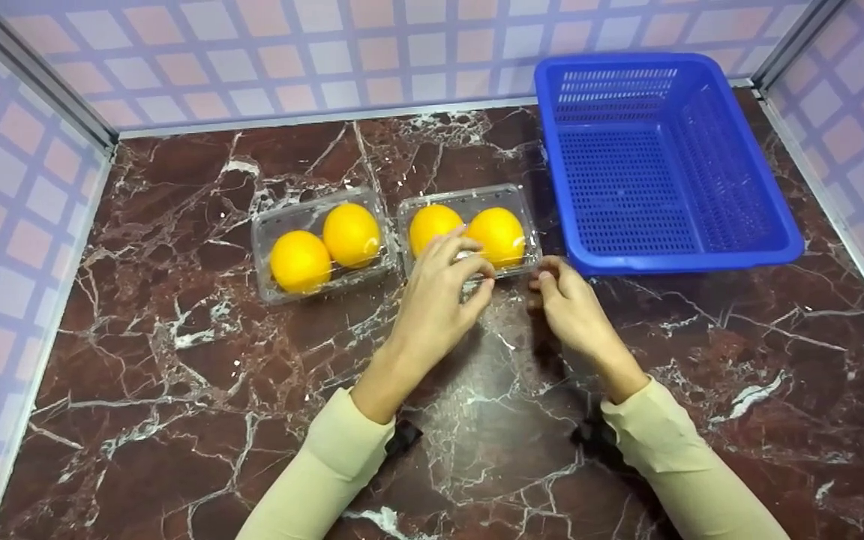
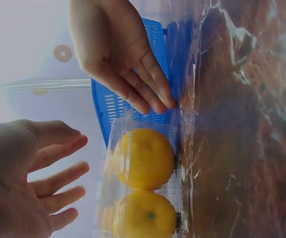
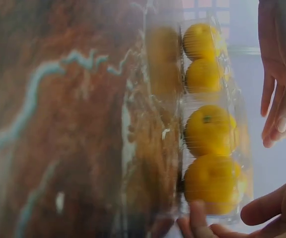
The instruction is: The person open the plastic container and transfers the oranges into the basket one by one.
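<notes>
Two clear plastic clamshell boxes lie side by side on the table, each with two round orange-yellow fruits inside. Over the front of the right box (image 1: 466, 196) hovers my left hand (image 1: 439, 296), fingers loosely bent; a gap shows between it and the box in the left wrist view. My right hand (image 1: 574, 311) is at that box's right end, its fingers fairly straight and low by the corner; whether they touch the plastic I cannot tell. The left box (image 1: 289, 223) stands apart from both hands. Fruits (image 3: 210, 131) show through the plastic in the right wrist view.
A blue perforated basket (image 1: 683, 262) stands at the back right, close to the right box, with nothing in it. The table (image 1: 199, 420) is dark red marble-patterned. Checkered panels (image 1: 289, 60) with metal edging border it at the back and sides.
</notes>
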